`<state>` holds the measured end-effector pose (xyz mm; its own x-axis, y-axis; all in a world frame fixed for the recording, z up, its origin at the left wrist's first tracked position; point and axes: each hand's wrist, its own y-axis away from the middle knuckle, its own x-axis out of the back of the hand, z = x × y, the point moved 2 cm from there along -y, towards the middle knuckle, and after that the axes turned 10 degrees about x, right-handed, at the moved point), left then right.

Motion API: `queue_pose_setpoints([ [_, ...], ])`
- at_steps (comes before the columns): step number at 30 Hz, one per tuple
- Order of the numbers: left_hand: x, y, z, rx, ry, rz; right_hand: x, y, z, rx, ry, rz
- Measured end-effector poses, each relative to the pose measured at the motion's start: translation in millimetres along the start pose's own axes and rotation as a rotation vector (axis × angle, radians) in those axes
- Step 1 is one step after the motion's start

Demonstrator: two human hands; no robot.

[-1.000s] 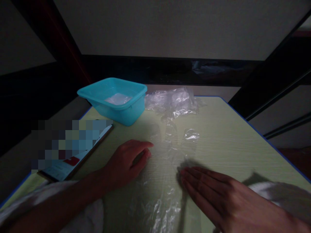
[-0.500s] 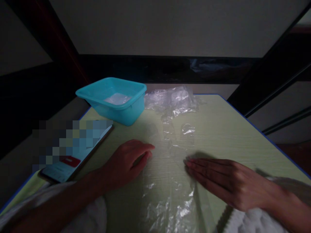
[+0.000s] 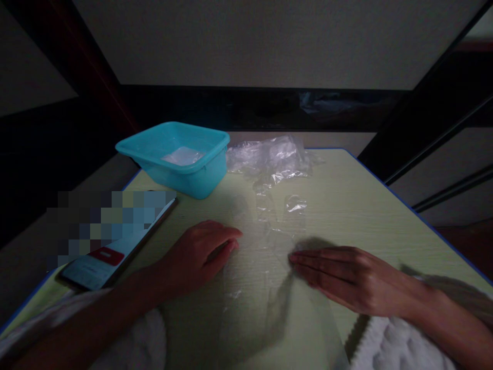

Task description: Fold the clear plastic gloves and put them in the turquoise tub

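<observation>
A clear, thin plastic bag (image 3: 262,308) lies spread on the table in front of me, its two handle loops pointing away. My left hand (image 3: 200,254) is at its left edge, with thumb and index fingertips brought close together on the film. From the right, my right hand (image 3: 346,275) pinches the bag's other side; its fingers are straight and pressed together, and the thumb is hidden beneath. Creases in the film run toward the right fingertips. Beyond the handles lies a crumpled heap of clear plastic bags (image 3: 277,154).
A turquoise plastic basket (image 3: 200,182) stands at the back left with a whitish, see-through item (image 3: 183,155) inside. Left of my left hand lies a phone (image 3: 127,241), its lit screen partly blurred out. The pale wooden table (image 3: 346,205) has a blue edge, with a wall behind.
The crinkled near part of the bag now looks smoother and flatter. My right hand has shifted slightly left, while the left hand keeps about the same place. The whole view has moved a little.
</observation>
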<state>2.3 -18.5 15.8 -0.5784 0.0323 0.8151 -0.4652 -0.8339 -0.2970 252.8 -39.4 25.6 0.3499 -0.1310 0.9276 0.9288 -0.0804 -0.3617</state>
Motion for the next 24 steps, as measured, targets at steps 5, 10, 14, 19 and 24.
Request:
queue_pose_setpoints([
  [5,4,-2,-3,0.061,0.005,-0.106,1,1,7,-0.07,-0.131,-0.004],
  [10,10,-1,-7,0.05,-0.001,-0.221,0,6,15,-0.201,-0.353,-0.028],
  [14,14,1,-7,0.047,0.004,-0.265,0,8,23,-0.332,-0.565,-0.011],
  [19,12,1,-6,0.088,0.023,-0.274,-1,6,29,-0.54,-0.68,0.016],
  [24,5,-2,-4,0.188,0.086,-0.186,-5,5,34,-0.734,-0.726,0.119],
])
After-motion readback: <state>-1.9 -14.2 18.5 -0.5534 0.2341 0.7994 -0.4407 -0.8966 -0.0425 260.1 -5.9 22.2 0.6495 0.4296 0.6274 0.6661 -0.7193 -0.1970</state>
